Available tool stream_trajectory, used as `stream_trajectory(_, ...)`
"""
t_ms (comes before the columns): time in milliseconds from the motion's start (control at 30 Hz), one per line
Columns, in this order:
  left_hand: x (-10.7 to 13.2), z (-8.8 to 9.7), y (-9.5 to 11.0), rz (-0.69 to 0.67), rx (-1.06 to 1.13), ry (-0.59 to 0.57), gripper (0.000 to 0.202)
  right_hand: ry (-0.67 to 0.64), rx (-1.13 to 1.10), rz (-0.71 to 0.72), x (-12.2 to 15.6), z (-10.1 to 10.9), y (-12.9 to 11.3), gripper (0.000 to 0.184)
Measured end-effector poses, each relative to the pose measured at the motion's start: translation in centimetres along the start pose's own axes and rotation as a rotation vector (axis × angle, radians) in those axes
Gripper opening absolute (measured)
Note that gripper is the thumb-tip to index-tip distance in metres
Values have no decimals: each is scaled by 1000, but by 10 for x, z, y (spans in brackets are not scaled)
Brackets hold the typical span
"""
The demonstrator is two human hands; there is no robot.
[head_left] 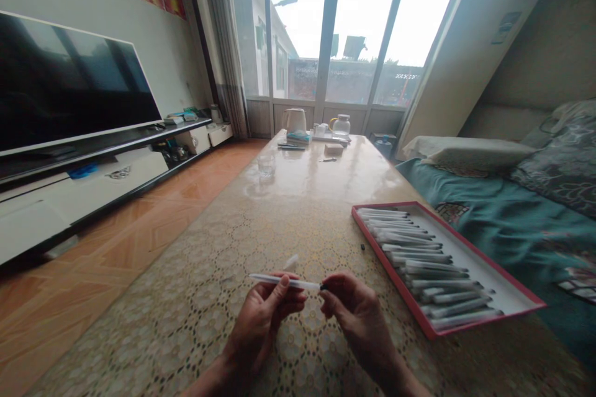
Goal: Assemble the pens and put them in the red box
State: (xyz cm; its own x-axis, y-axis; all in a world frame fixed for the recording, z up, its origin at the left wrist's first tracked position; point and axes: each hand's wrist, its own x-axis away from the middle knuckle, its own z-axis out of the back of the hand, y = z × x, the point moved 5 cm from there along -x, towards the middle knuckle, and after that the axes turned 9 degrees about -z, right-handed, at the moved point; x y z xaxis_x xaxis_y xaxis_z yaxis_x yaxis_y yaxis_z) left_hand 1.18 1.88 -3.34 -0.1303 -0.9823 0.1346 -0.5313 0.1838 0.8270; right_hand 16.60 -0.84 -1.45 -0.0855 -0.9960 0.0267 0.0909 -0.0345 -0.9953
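A white pen (302, 284) lies level across the front of the table, its pointed tip toward the left. My left hand (265, 313) is closed around its barrel, thumb on top. At the pen's right end, my right hand (358, 313) pinches a small dark end piece (322, 288), partly hidden by the fingers. I cannot tell whether this piece is fixed to the barrel. Just beyond my left hand, a translucent whitish piece (291, 261) rests on the tablecloth. A small black piece (362, 248) sits beside the box.
To the right, a shallow red-edged box (521, 298) holds many white pens with dark ends (433, 260). A drinking glass (266, 165), a small box (333, 149), a glass pitcher (341, 126) and a kettle (295, 120) stand farther down the patterned table (186, 298). A teal-covered couch (479, 211) borders the right side.
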Motion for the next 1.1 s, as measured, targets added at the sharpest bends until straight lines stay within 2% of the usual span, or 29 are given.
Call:
stream_trajectory(300,0,-1,-4,-3,4,-42,19,-27,-24,-13,2,-2,-1,20)
stream_trajectory(500,-1,-3,-3,3,-26,-115,18,-70,61,-78,0,-1,12,39)
stream_trajectory(633,-1,-4,-2,-5,-46,-111,18,-82,163,-11,-3,0,14,47)
stream_trajectory(833,-1,-3,-1,-19,-46,-78,18,-134,223,9,-1,-2,7,37)
stream_trajectory(1000,-1,-4,-2,18,-49,-85,20,-120,311,60,0,-3,9,48)
stream_trajectory(1100,-1,-3,-2,0,-45,-80,20,-90,332,82,0,-2,9,41)
